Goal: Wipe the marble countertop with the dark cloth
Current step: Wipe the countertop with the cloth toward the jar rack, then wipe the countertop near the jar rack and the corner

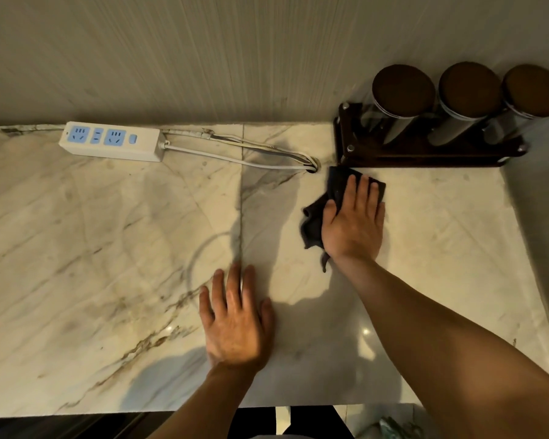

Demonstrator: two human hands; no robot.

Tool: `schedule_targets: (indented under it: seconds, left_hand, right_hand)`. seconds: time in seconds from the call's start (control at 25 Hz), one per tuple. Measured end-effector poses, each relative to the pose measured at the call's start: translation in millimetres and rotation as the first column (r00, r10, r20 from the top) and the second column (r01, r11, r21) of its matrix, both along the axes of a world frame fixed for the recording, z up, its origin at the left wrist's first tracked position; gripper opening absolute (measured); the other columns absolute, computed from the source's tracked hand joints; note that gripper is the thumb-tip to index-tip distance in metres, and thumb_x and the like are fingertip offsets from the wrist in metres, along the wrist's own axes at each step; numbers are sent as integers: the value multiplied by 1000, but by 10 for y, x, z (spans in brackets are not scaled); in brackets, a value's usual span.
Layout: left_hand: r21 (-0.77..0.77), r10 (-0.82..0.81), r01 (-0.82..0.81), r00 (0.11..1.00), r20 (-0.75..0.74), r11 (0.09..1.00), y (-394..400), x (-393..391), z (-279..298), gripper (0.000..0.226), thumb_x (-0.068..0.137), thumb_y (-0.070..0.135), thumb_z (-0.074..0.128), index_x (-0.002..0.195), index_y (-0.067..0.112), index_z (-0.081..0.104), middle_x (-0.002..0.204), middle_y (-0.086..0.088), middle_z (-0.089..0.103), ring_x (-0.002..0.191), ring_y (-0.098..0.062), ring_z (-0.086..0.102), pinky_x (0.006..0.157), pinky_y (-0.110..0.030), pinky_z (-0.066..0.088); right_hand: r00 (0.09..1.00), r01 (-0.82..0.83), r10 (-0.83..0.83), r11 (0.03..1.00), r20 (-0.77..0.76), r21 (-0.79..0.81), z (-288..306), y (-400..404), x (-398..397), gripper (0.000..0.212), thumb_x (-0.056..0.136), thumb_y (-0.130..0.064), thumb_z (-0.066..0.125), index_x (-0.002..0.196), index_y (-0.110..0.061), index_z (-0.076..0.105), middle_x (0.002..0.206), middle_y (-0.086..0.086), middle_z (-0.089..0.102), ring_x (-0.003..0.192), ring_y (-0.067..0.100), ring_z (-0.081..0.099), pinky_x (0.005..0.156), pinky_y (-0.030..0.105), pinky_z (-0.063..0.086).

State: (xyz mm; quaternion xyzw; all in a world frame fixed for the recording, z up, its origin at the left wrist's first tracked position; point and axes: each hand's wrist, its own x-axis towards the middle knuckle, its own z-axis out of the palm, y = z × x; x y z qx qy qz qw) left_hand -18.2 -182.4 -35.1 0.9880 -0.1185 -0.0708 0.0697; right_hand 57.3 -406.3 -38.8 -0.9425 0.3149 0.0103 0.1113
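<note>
The marble countertop (108, 248) is pale with brown and grey veins and fills most of the view. A dark cloth (338, 185) lies crumpled on it right of centre, just in front of a dark rack. My right hand (354, 221) presses flat on the cloth, fingers stretched toward the wall, and covers most of it. My left hand (235, 321) rests palm down on the bare marble nearer the front edge, fingers spread, holding nothing.
A white power strip (111, 141) with blue sockets lies at the back left, its cables (235, 153) running into a hole by the cloth. A dark rack (425, 153) with three lidded glass jars (403, 93) stands at the back right. A faint ring mark (203, 258) shows near my left hand.
</note>
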Motion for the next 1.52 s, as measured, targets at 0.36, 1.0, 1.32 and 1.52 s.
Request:
schedule_targets:
  seconds: [0.36,1.0,1.32,1.52]
  left_hand:
    - [-17,-19,19,1000,1,1000,26,-8,-32,63,89,43,39,143,12,38,152,-14,34,141,-37,23,113,-57,17]
    - [-36,-27,28,999,25,999,29,-23,-12,59,89,42,37,140,12,39,147,-14,40,137,-37,27,111,-56,18]
    - [-47,-34,34,999,17,998,38,-29,-35,62,91,45,27,144,14,31,153,-11,30,141,-36,18,115,-55,9]
    - [-63,-47,47,999,-2,997,52,-18,-37,59,94,44,28,146,17,25,157,-9,20,144,-32,8,116,-52,2]
  right_hand:
    - [952,300,-304,950,26,86,49,201,-199,62,98,-38,22,152,-12,2,161,9,1,146,24,-5,117,42,-2]
    - [929,366,-368,929,28,55,8,600,-1066,63,95,-40,16,151,-12,7,160,10,6,147,25,1,117,41,1]
    - [930,362,-365,931,51,48,16,790,-1536,65,94,-43,13,151,-11,11,160,10,11,146,25,4,117,42,3]
    - [945,319,-322,946,50,54,1,833,-1810,65,94,-43,13,151,-12,8,160,9,8,147,24,3,118,41,4]
